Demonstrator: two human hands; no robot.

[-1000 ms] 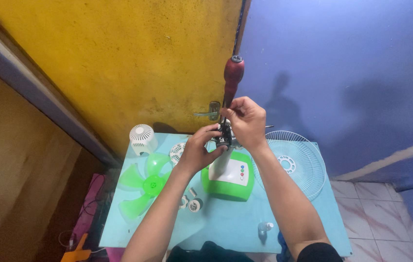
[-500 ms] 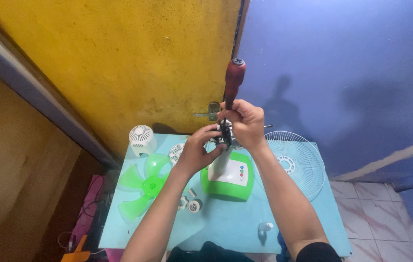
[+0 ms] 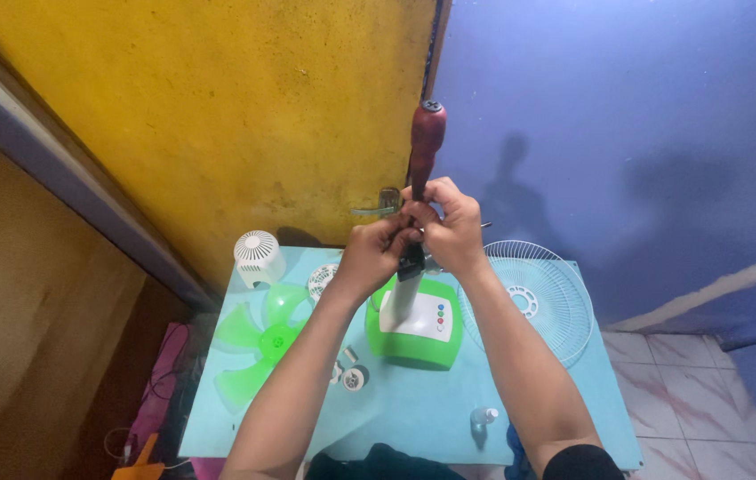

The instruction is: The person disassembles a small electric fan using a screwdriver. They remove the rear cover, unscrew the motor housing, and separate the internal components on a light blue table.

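While both hands are closing round its shaft, the left hand (image 3: pixel 376 253) and right hand (image 3: pixel 451 224) are steadying the stiff, likely top-heavy screwdriver (image 3: pixel 425 147), its handle pointing to twelve o'clock above the fan base (image 3: pixel 413 324).

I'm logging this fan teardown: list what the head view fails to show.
- Screwdriver tip and the part it meets: hidden by the left hand and right hand.
- Fan base neck: covered by both hands.
- Small bottle: too small to identify.
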